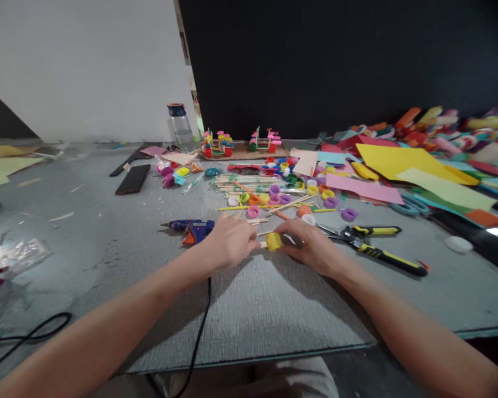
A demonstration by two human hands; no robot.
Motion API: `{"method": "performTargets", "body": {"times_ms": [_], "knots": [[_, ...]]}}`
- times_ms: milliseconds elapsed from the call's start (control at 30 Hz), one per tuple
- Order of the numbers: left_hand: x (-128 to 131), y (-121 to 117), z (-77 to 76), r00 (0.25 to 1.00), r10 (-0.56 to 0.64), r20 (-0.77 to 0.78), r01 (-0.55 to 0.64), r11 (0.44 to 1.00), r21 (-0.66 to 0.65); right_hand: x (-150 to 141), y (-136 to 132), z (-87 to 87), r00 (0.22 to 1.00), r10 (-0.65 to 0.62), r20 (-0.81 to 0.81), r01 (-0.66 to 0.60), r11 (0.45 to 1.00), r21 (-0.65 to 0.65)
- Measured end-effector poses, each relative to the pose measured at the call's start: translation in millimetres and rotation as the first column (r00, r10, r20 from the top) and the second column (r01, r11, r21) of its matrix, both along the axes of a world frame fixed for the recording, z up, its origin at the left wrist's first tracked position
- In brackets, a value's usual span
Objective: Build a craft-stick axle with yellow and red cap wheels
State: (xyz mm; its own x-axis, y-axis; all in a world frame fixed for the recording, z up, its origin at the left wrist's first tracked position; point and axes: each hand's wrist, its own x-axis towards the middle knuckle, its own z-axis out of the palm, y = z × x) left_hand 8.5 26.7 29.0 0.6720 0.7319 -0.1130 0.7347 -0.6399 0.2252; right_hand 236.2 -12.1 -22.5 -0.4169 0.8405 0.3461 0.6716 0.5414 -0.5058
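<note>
At the middle of the table, my left hand (pixel 232 240) is closed with its fingertips on a pale wooden stick (pixel 263 244). My right hand (pixel 313 246) pinches a yellow bottle cap (pixel 274 241) from its right side. Cap and stick meet between the two hands; how they are joined I cannot make out. Just left of my left hand lies a blue glue gun (pixel 198 230), its nozzle pointing left. Cutting pliers (pixel 365 243) with black and yellow handles rest to the right of my right hand.
Loose bottle caps (pixel 274 199) and wooden sticks (pixel 249 182) are scattered beyond my hands. Two small built models (pixel 218 145) stand farther back beside a water bottle (pixel 180 124). Coloured paper (pixel 410 160) is piled at right. A black cable (pixel 201 326) crosses the front edge.
</note>
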Motion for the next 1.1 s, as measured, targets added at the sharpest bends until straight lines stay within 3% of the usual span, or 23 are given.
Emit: {"method": "performTargets", "body": {"times_ms": [267,533,1100], "knots": [[3.0,22.1,-5.5,0.998,0.033,0.044,-0.02,0.961,-0.275,-1.2,-0.8,1.8,1.0,0.015,-0.001,-0.015,1.0,0.005],[-5.8,37.8,-13.9,0.984,0.105,0.144,-0.019,0.866,-0.499,-1.9,-1.1,1.1,1.0,0.01,-0.017,-0.01,0.999,0.033],[-7.2,38.9,-18.0,0.948,0.156,0.279,0.033,0.821,-0.57,0.0,-4.7,3.9,0.999,-0.03,-0.016,0.032,0.994,0.105]]}}
